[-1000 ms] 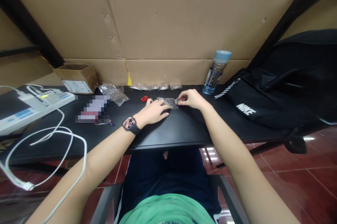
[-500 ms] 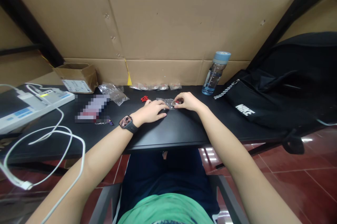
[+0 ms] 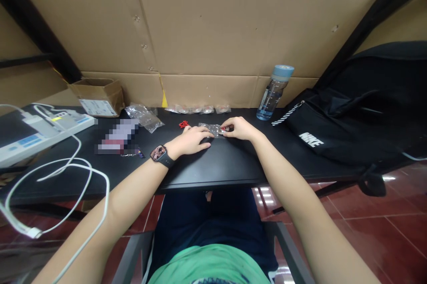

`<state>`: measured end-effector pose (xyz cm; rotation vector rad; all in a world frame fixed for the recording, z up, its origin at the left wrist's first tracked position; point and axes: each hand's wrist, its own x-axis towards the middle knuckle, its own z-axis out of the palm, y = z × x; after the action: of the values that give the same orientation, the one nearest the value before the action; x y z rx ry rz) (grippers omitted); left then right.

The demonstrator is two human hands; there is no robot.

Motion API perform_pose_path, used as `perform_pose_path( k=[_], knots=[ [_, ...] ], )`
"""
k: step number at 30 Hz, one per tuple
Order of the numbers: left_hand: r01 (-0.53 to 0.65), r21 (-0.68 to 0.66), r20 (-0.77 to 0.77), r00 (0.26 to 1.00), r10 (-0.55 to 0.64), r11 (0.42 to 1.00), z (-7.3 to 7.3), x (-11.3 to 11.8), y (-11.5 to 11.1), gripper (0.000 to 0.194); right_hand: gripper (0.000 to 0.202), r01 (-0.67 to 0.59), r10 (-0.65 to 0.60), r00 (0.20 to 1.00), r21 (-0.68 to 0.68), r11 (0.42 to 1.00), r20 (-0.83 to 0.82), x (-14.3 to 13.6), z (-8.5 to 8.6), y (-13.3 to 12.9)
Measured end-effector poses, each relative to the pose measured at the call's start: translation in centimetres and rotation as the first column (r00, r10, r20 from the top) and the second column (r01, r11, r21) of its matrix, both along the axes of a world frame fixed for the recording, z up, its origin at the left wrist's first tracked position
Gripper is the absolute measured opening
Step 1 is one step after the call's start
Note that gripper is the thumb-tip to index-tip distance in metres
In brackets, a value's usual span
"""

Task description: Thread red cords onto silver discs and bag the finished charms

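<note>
A small clear plastic bag (image 3: 211, 129) lies on the black table between my two hands. My left hand (image 3: 193, 140) rests palm down with its fingers stretched out, their tips at the bag's near edge. My right hand (image 3: 238, 129) is closed in a pinch at the bag's right end. A small item with red and shiny clear parts (image 3: 223, 130) shows at those fingertips; its exact kind is too small to tell. Just beyond my left hand lies a tangled red piece (image 3: 183, 124), perhaps bent strips or cord.
Several small clear packets (image 3: 190, 110) line the cardboard wall. A larger crumpled plastic bag (image 3: 145, 118) and a cardboard box (image 3: 100, 97) stand left. A water bottle (image 3: 274, 93) and black backpack (image 3: 350, 115) are right. A power strip (image 3: 43, 137) with white cables occupies the left end.
My right fingers have shifted slightly around the red and clear item at the bag's right end. The left hand stays almost where it was.
</note>
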<state>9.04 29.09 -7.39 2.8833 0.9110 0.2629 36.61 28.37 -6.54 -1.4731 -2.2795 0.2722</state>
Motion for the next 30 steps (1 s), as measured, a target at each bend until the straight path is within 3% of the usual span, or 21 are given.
perform_pose_path(
  k=[8, 16, 30],
  knots=[
    [-0.070, 0.012, 0.005, 0.998, 0.070, 0.997, 0.2, -0.2, -0.2, 0.040, 0.029, -0.044, 0.036, 0.991, -0.055, 0.998, -0.129, -1.5, 0.0, -0.3],
    [-0.032, -0.034, -0.005, 0.999, 0.032, 0.999, 0.3, -0.5, 0.1, 0.042, 0.039, -0.048, -0.030, 0.906, -0.174, 0.984, -0.423, -1.5, -1.7, 0.7],
    [-0.039, -0.032, 0.006, 0.999, 0.040, 0.999, 0.3, -1.1, 0.7, 0.042, 0.036, -0.175, 0.011, 0.837, -0.249, 0.953, -0.547, -0.5, -1.6, 0.9]
  ],
)
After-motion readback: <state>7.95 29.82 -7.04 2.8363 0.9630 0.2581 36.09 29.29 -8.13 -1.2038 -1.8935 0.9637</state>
